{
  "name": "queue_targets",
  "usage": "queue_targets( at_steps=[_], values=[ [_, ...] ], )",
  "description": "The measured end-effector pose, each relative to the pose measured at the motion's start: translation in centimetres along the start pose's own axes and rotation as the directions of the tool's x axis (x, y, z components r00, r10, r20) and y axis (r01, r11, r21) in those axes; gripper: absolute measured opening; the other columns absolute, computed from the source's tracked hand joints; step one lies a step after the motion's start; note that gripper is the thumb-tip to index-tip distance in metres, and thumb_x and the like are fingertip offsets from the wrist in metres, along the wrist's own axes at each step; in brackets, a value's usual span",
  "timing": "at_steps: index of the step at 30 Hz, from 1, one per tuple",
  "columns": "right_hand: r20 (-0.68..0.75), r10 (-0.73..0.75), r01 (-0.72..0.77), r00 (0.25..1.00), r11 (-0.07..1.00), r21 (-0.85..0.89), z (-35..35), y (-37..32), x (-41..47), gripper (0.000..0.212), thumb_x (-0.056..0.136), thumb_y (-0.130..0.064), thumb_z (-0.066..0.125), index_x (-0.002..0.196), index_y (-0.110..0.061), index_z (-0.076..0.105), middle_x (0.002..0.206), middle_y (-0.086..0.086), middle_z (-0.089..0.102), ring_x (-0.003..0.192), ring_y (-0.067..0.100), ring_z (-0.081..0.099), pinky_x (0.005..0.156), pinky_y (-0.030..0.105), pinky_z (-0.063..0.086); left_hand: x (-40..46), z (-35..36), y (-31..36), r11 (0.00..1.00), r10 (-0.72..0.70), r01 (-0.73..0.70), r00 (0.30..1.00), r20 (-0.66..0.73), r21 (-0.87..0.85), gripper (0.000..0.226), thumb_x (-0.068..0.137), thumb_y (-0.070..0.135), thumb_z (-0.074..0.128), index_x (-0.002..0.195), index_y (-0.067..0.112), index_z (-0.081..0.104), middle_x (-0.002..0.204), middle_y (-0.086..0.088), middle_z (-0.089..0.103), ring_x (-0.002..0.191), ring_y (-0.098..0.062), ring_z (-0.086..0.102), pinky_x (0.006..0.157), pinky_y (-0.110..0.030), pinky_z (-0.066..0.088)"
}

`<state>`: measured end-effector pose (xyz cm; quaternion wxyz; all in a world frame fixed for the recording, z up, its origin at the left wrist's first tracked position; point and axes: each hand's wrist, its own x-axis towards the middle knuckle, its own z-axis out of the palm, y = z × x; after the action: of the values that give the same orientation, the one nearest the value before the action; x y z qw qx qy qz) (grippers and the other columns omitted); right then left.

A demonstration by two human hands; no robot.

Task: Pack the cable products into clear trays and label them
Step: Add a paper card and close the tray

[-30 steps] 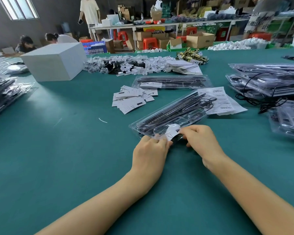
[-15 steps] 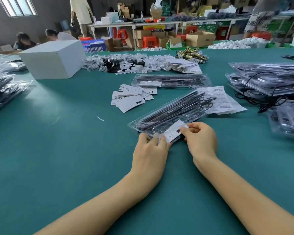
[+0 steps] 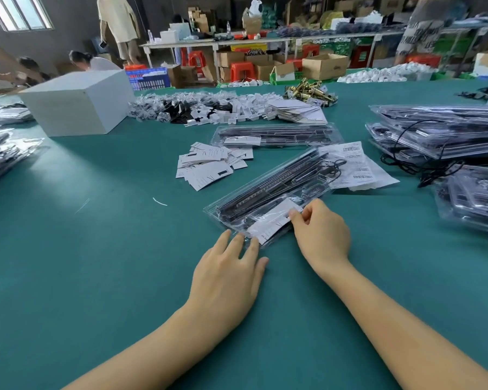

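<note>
Flattened now, left hand (image 3: 226,274) rests by one tray (image 3: 268,198); right hand (image 3: 321,235) seemingly pinches its one label (image 3: 271,222).

A packing workshop: long green table (image 3: 68,249), heaped clear trays (image 3: 440,130), label piles (image 3: 209,164), cardboard boxes (image 3: 324,66), seated workers (image 3: 93,61).

Your printed sheet (image 3: 358,167), white label (image 3: 271,220) and loose cards (image 3: 206,164) all carry print, but none of it is legible.

Left hand (image 3: 226,274) and right hand (image 3: 320,233): bare, no gloves, rings or watch. Both forearms bare; no sleeves in frame. Fingernails short, unpainted.
</note>
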<state>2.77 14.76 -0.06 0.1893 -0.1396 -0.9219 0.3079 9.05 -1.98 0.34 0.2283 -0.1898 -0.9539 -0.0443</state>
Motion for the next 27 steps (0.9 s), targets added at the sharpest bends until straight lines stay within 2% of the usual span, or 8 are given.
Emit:
queue_targets(
  at_steps=[5,8,12,17,19,21,24,27],
  values=[
    [0.056,-0.007,0.005,0.998,1.000,0.020,-0.2,0.1,0.1,0.027,0.092,-0.040,0.051,0.076,-0.021,0.044,0.066,-0.008,0.054,0.060,0.014,0.047,0.049,0.027,0.025,0.3,-0.5,-0.2,0.999,-0.031,0.030,0.999,0.024,0.023,0.046,0.088,0.043,0.040,0.097,0.016,0.076,0.092,-0.004,0.069,0.085,-0.026,0.067,0.061,-0.031,0.053],
    [0.154,0.000,-0.008,0.988,0.999,0.050,-0.4,0.2,0.2,0.031,0.084,-0.051,0.058,0.074,-0.024,0.047,0.069,-0.011,0.057,0.064,0.008,0.052,0.053,0.027,0.031,0.3,-0.5,-0.2,0.999,-0.040,0.039,0.999,0.033,0.021,0.034,0.087,0.045,0.058,0.099,0.018,0.075,0.094,-0.004,0.068,0.087,-0.027,0.066,0.063,-0.033,0.053],
    [0.224,0.127,-0.167,0.966,0.972,0.168,-0.8,0.1,0.8,0.040,0.072,-0.056,0.072,0.075,-0.021,0.052,0.068,-0.010,0.059,0.063,0.011,0.053,0.054,0.030,0.033,0.4,-0.5,0.0,0.999,-0.050,0.050,0.997,0.061,0.002,0.035,0.081,0.046,0.069,0.103,0.019,0.074,0.098,-0.005,0.069,0.088,-0.028,0.065,0.065,-0.034,0.052],
    [0.269,0.222,-0.305,0.937,0.896,0.323,-0.6,-0.1,1.3,0.043,0.063,-0.047,0.083,0.074,-0.021,0.050,0.067,-0.008,0.056,0.062,0.015,0.048,0.059,0.032,0.038,0.5,-0.5,0.1,0.995,-0.058,0.063,0.995,0.077,-0.072,0.034,0.085,0.041,0.066,0.107,0.015,0.072,0.101,-0.006,0.067,0.095,-0.029,0.062,0.073,-0.035,0.053],
    [0.294,0.228,-0.333,0.928,0.863,0.381,-0.7,0.1,1.4,0.043,0.062,-0.042,0.085,0.074,-0.021,0.050,0.070,-0.006,0.058,0.063,0.018,0.049,0.064,0.034,0.042,0.6,-0.5,-0.3,0.981,-0.086,0.101,0.992,0.095,-0.166,0.025,0.091,0.034,0.059,0.098,0.015,0.073,0.099,-0.002,0.066,0.097,-0.025,0.059,0.081,-0.030,0.048],
    [0.324,0.231,-0.359,0.917,0.833,0.422,-0.9,0.1,1.5,0.041,0.061,-0.038,0.087,0.074,-0.020,0.053,0.070,-0.007,0.061,0.060,0.018,0.052,0.066,0.034,0.046,1.0,-0.8,-1.0,0.905,-0.238,0.262,0.965,0.112,-0.337,0.020,0.090,0.025,0.054,0.083,0.015,0.070,0.090,0.004,0.063,0.088,-0.015,0.059,0.076,-0.024,0.044],
    [0.366,0.228,-0.393,0.902,0.782,0.483,-1.2,0.0,1.6,0.034,0.060,-0.030,0.090,0.071,-0.020,0.059,0.067,-0.009,0.065,0.053,0.012,0.055,0.055,0.027,0.044,2.1,-1.0,-2.2,0.612,-0.530,0.551,0.818,0.223,-0.567,0.003,0.087,0.027,0.052,0.087,0.026,0.055,0.091,0.009,0.052,0.078,0.001,0.056,0.069,-0.015,0.039],
    [0.445,0.204,-0.435,0.872,0.740,0.514,-1.8,0.0,2.0,0.024,0.066,-0.017,0.086,0.069,-0.018,0.062,0.064,-0.005,0.068,0.049,0.008,0.059,0.037,0.017,0.031,2.7,-0.6,-3.0,0.382,-0.546,0.625,0.747,0.379,-0.681,0.016,0.090,0.037,0.056,0.105,0.033,0.051,0.078,0.006,0.067,0.075,-0.007,0.067,0.072,-0.023,0.047]
  ],
)
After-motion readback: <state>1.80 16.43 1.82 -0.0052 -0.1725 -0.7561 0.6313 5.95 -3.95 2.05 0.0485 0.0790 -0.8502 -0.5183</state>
